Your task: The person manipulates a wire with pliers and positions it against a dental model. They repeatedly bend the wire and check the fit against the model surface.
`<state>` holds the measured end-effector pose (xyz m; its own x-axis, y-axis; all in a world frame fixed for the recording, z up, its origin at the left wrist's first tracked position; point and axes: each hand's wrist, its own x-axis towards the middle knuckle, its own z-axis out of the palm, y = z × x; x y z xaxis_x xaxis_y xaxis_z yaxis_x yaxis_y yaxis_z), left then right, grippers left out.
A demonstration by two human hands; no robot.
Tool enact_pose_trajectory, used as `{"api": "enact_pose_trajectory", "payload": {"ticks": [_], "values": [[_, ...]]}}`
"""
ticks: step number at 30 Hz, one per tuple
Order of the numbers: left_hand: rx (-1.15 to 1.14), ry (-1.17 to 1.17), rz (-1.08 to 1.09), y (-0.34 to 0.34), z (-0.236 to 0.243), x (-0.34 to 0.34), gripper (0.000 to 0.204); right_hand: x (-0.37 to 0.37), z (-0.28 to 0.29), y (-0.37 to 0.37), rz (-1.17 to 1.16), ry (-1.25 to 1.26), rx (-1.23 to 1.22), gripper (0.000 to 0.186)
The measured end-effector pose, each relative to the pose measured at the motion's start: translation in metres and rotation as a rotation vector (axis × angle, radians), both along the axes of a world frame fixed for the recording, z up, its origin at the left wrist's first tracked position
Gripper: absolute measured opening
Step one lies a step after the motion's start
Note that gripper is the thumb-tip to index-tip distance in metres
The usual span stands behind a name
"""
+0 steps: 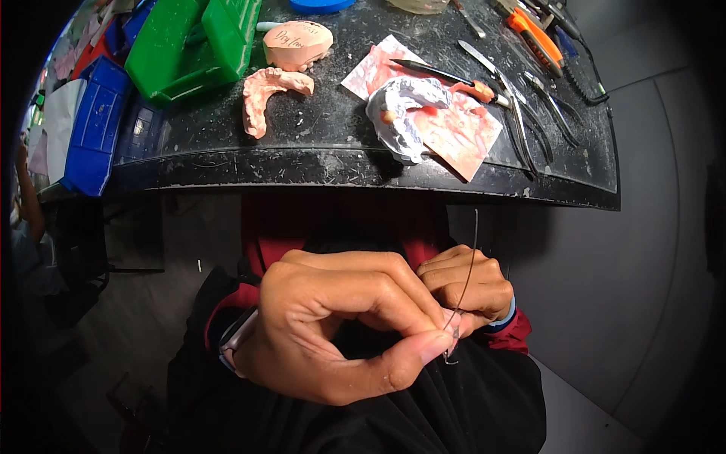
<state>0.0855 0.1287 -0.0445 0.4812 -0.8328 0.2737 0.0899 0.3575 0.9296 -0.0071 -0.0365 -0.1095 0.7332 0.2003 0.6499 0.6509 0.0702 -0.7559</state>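
Above my lap, my left hand point(344, 325) is closed in a pinch, thumb against fingertips, on a thin metal wire point(472, 261). The long end of the wire rises in a slight curve toward the bench edge. Its short lower end point(451, 362) is bent into a small hook below my fingertips. My right hand point(469, 287) is curled closed right beside the left, its fingertips meeting the wire at the same spot. Part of its grip is hidden behind the left fingers.
On the dark bench point(318, 170) lie a pink dental cast point(299, 44), a horseshoe-shaped pink piece point(261, 98) and a whitish cast point(397, 121) on a pink-stained sheet point(473, 144). Pliers point(518, 125), a knife point(423, 68), a green bin point(181, 45) and a blue bin point(94, 129) stand around them.
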Motion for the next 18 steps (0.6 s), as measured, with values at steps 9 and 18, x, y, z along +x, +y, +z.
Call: {"api": "enact_pose_trajectory", "payload": {"ticks": [9, 18], "values": [[0.036, -0.001, -0.03, 0.006, 0.002, 0.005, 0.005, 0.011, -0.006, 0.004, 0.085, 0.005, -0.042, 0.038], [0.056, -0.011, -0.005, 0.007, 0.0, 0.014, 0.006, 0.013, 0.002, -0.002, 0.309, 0.252, 0.029, 0.033]]}}
